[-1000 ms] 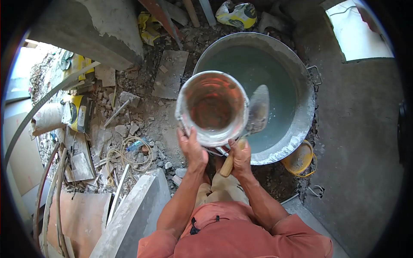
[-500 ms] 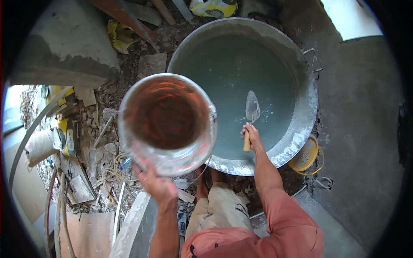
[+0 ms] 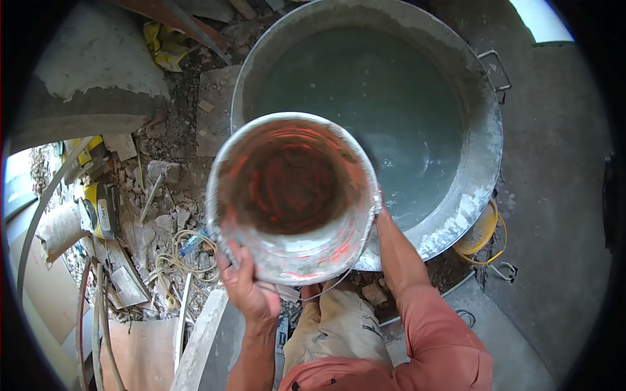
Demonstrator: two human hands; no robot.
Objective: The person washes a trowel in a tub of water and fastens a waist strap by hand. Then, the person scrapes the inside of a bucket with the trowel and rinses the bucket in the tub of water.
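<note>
My left hand point(image 3: 251, 283) grips the near-left rim of a bucket point(image 3: 306, 260). The bucket is tipped so its mouth faces me; its inside is dark with reddish-orange patches and whitish residue round the wall. A thin wire handle point(image 3: 310, 298) hangs below the rim. My right hand point(image 3: 383, 203) is at the bucket's right side, mostly behind it, with its fingers hidden. Behind the bucket stands a wide metal tub point(image 3: 482, 169) holding greenish-grey water point(image 3: 391, 85). The trowel is out of sight now.
A yellow pail point(image 3: 479, 231) sits at the tub's lower right, by the grey wall point(image 3: 554, 163). Rubble point(image 3: 166, 221), rope point(image 3: 173, 267), yellow-black bags point(image 3: 99, 210) and boards lie to the left. A concrete block point(image 3: 98, 78) stands at upper left.
The bucket has moved right and now covers my right hand, which showed a wooden-handled trowel over the water before. The camera view has shifted, so the tub appears larger and higher.
</note>
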